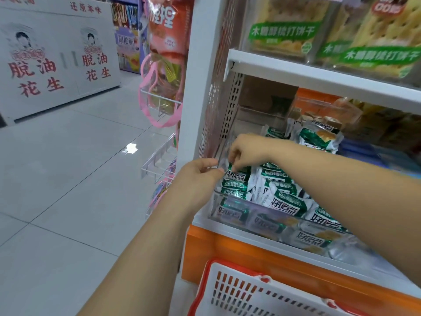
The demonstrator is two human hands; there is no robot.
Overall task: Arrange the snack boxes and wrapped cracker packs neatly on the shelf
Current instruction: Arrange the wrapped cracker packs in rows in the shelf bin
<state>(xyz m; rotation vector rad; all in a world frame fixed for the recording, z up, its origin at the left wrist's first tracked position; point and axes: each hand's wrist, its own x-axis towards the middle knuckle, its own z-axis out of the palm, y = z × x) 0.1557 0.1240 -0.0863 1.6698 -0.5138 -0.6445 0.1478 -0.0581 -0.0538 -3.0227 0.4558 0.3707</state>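
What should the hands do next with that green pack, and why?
Probably press the pinched green pack down into the row at the clear bin's left end: both hands pinch its top edge, and it stands above its neighbours.

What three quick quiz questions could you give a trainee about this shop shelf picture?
1. True or false: both hands are at the left end of the clear bin of green and white cracker packs.
2. Which sits just below the shelf, nearest the camera? A) a white basket with red rim, B) a blue bucket, C) a cardboard carton.
3. Fill in: the shelf above holds larger cracker packs with ____ labels.

Key
1. True: the left hand and right hand pinch a pack there.
2. A, the basket.
3. Green, on the larger cracker packs.
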